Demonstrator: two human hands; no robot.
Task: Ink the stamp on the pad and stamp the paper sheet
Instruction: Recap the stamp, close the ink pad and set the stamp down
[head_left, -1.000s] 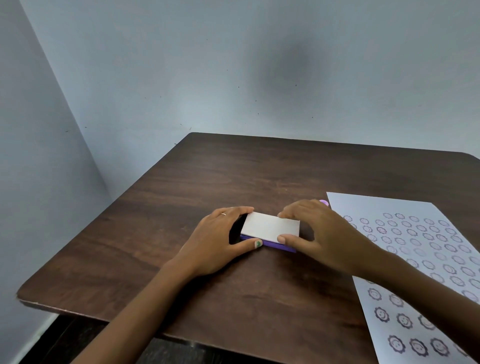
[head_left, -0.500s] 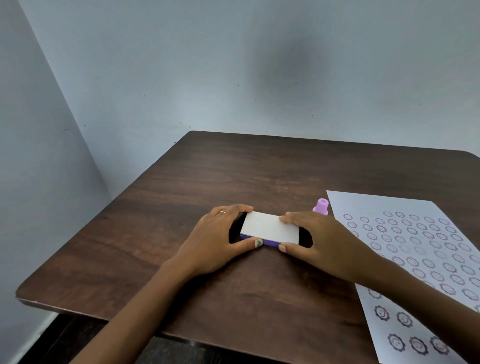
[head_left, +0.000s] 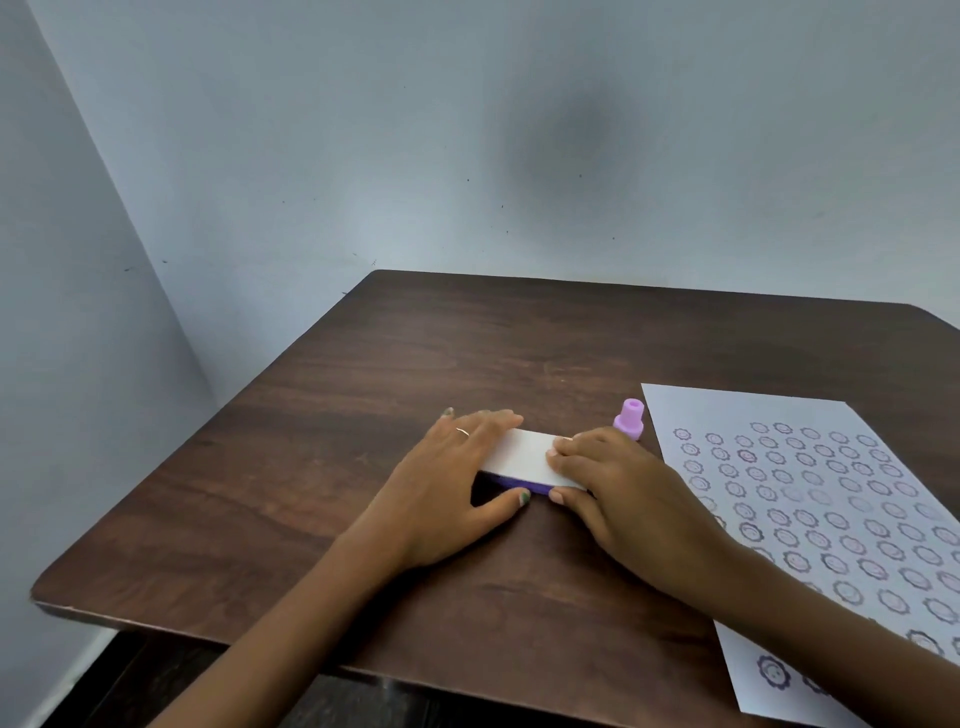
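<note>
The ink pad (head_left: 522, 460), a flat box with a white lid and purple base, lies shut on the brown table (head_left: 363, 415). My left hand (head_left: 447, 483) clasps its left end, thumb at the front edge and fingers over the far side. My right hand (head_left: 623, 493) grips its right end, fingertips pressed on the lid and thumb at the front corner. A small lilac stamp (head_left: 629, 419) stands upright just behind my right hand, untouched. The white paper sheet (head_left: 810, 493) lies to the right, covered with several rows of purple round stamp marks.
Pale walls meet in a corner behind the table. The table's front edge (head_left: 208, 636) runs close below my forearms, and its left edge slants away toward the wall. The paper's near corner reaches the table's front right.
My right hand slid back onto the pad's right end, fingertips now on the lid. My left-hand fingers spread further over the far side. The stamp came fully into view.
</note>
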